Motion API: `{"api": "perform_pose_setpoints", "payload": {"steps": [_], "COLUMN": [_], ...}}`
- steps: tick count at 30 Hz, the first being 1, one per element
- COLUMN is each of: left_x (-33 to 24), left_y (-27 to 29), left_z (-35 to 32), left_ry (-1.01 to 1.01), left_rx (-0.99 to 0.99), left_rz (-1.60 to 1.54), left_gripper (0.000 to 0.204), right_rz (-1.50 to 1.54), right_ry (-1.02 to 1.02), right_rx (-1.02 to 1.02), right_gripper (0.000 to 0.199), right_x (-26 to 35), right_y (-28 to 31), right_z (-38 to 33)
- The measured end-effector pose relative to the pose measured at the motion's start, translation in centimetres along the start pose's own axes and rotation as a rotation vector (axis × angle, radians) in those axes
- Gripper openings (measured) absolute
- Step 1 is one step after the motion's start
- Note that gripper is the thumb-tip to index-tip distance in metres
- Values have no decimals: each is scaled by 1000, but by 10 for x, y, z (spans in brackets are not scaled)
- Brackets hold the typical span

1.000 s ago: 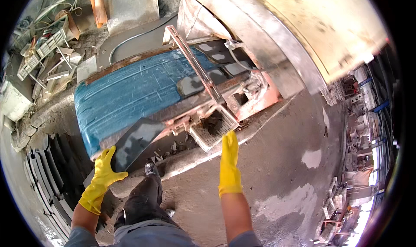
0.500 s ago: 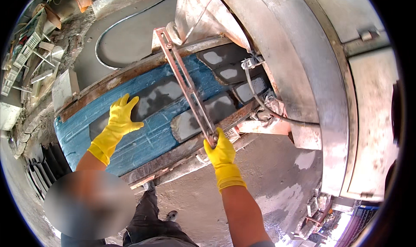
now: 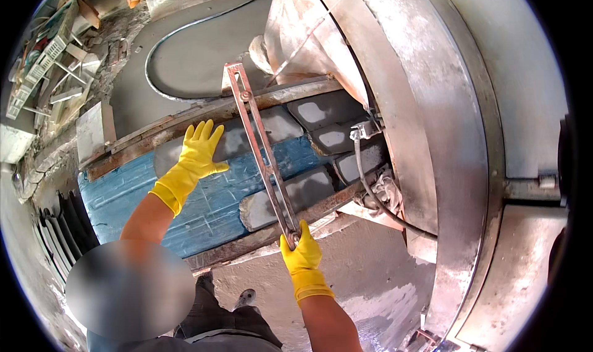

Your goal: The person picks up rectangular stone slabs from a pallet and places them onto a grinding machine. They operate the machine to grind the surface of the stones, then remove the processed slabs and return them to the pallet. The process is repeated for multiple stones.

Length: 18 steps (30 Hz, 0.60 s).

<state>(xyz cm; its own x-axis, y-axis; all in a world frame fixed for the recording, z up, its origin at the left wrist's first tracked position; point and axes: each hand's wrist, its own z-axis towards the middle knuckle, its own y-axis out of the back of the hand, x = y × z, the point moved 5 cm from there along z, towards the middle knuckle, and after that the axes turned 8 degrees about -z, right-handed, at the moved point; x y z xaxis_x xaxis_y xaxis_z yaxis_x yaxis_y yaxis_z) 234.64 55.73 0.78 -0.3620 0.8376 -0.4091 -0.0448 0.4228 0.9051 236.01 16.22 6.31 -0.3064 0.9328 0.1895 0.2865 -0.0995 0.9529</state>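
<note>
My left hand [image 3: 196, 157], in a yellow rubber glove, lies with fingers spread on a long grey stone-like slab [image 3: 278, 122]. That slab rests on a blue, scratched bed [image 3: 191, 219], along the far rusty rail. In my right hand [image 3: 301, 259], also gloved in yellow, is the near end of a slotted metal bar [image 3: 261, 149], closed around its bolt area. The bar spans the bed from rail to rail, above the slabs. To its right and under it lies a nearer, wet-patched slab [image 3: 302, 194]. Several smaller slabs [image 3: 330, 111] sit at the right end.
A large curved metal machine housing [image 3: 407, 105] borders the right side, with a hose [image 3: 364, 179] hanging beside it. Beyond the far rail [image 3: 148, 142], a cable [image 3: 150, 67] loops over grey wet ground. Dark slabs [image 3: 58, 228] lean upright at left.
My left hand and the slab under it have shifted away from me and rightward, up to the far rail. My right hand has swung the bar's near end slightly left and nearer. The view has shifted too.
</note>
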Motion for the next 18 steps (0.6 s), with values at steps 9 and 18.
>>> {"api": "perform_pose_setpoints", "payload": {"steps": [9,18], "left_x": [7,16], "left_y": [3,-9], "left_z": [-7,3], "left_ry": [2,-29], "left_rx": [-7,61], "left_rz": [62,-1], "left_gripper": [110,99], "right_rz": [61,34], "right_ry": [10,-41], "right_rx": [-10,48], "right_gripper": [78,77], "right_x": [-1,4], "right_y": [-3,-2], "right_z": [-2,-3]}}
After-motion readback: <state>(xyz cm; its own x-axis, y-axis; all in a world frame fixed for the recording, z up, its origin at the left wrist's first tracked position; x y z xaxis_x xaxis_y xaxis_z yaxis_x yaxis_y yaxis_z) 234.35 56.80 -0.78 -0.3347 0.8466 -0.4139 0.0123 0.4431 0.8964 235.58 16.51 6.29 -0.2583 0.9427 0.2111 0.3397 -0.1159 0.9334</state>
